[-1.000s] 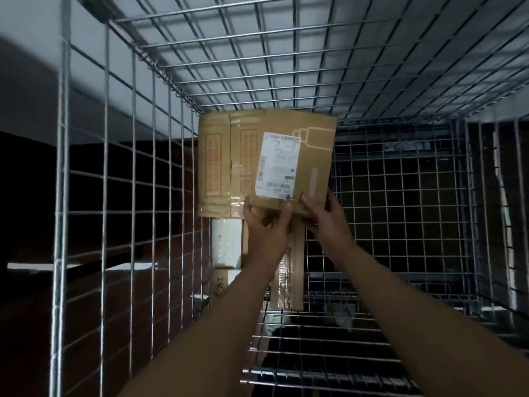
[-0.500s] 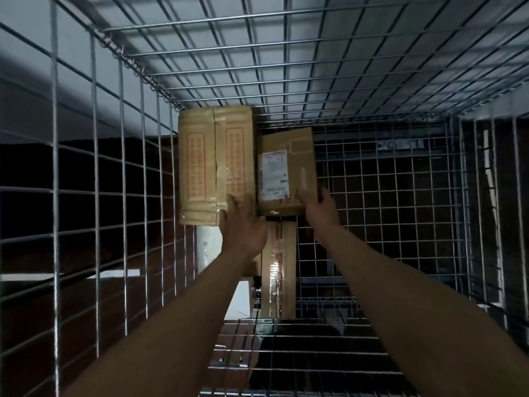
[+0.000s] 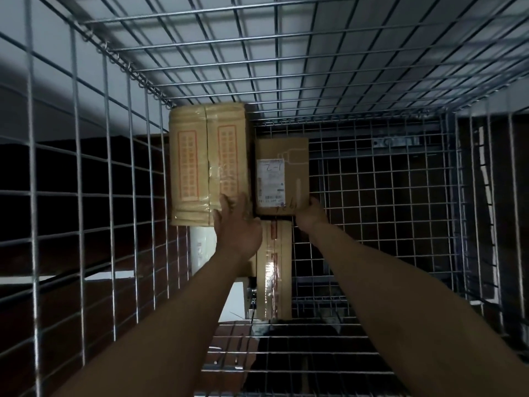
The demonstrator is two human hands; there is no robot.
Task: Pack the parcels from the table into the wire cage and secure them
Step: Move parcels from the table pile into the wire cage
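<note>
Wire cage (image 3: 76,167) holds four parcels (image 3: 274,267) in its far-left corner. Left hand (image 3: 237,227) rests open-fingered on taped parcel (image 3: 207,161); right hand (image 3: 310,214) grips labelled parcel (image 3: 296,156)

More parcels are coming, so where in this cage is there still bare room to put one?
Free: the whole right side, from the labelled box across to the right mesh wall, down to the wire floor. Crowded: the far left corner, where the big taped box, tall box and white parcel stack.
</note>
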